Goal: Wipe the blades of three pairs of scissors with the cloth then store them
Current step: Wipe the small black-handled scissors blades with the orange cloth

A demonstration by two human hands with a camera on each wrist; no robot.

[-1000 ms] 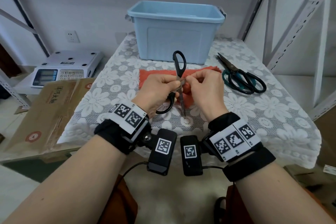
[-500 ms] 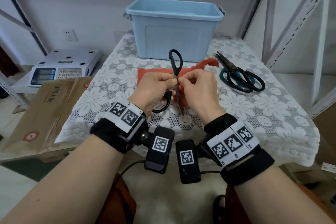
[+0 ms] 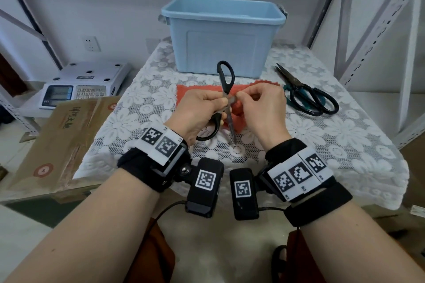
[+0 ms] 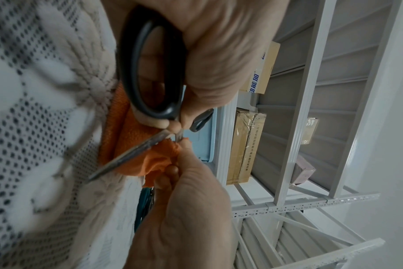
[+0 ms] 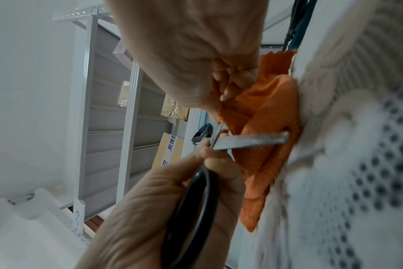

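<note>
I have my left hand (image 3: 197, 108) gripping the open scissors (image 3: 226, 89) over the table (image 3: 345, 145), my right hand (image 3: 259, 103) pinching the cloth (image 3: 236, 108) apparently around one blade, mid-wipe; next, slide tipward, then the bin (image 3: 222, 37).

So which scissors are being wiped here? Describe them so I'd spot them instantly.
Start at the blue bin at the table's back. In front of it, both hands hold the black-handled scissors open over the orange cloth. The other scissors lie untouched at the right.
</note>
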